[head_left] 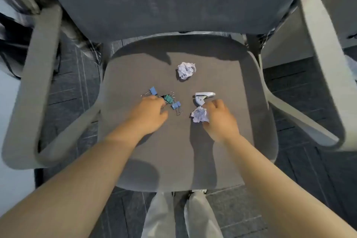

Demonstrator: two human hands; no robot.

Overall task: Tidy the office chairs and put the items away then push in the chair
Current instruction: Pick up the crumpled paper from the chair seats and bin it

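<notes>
A grey office chair seat (222, 141) fills the middle of the head view. On it lie a cluster of blue and green binder clips (168, 99), a white staple remover (203, 97), and a crumpled paper ball (185, 70) farther back. My left hand (150, 112) rests on the seat with its fingertips touching the clips; whether it grips one is unclear. My right hand (218, 120) curls around a second crumpled paper (200, 115), just in front of the staple remover.
The chair's backrest (173, 2) rises at the top, with grey armrests on the left (36, 75) and right (316, 63). Dark carpet tiles (73, 83) surround the chair. My legs in light trousers (181, 216) stand at the seat's front edge.
</notes>
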